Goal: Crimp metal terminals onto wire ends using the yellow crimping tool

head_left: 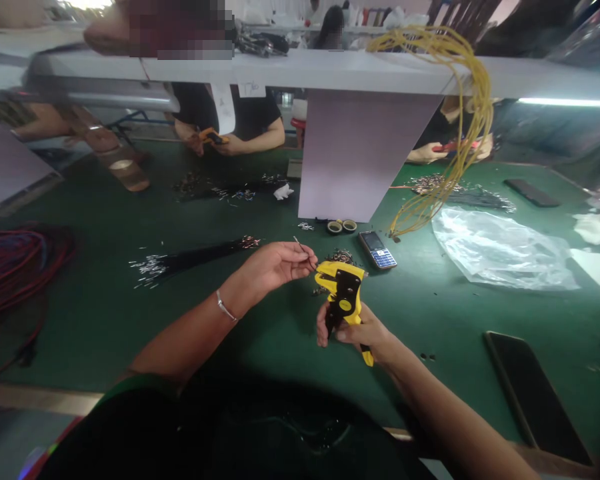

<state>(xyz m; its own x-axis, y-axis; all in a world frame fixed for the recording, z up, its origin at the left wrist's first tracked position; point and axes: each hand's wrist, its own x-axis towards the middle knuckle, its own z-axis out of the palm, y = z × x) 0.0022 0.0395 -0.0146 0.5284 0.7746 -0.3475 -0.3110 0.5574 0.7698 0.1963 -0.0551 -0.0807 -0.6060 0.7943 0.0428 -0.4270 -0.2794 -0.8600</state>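
Note:
Pinched in the fingers of my left hand [287,263] is a short thin black wire [300,245]; its far end points up and left, and its near end is at the jaws of a yellow and black wire stripper [347,290]. My right hand [363,330] is wrapped round the handles of that tool. Whether the wire sits inside the jaws I cannot tell. Small metal terminals [341,256] lie in a loose pile behind the tool. Left of my left hand lies a bundle of black wires [195,255] with silvery ends.
A button phone [377,250] and two tape rolls [342,227] lie beyond the tool. Yellow wires [473,127] hang from the shelf [280,71]. A plastic bag [500,250] and a dark smartphone [535,393] are at right, red cables [15,267] at left. A co-worker's hands [225,143] hold a tool opposite.

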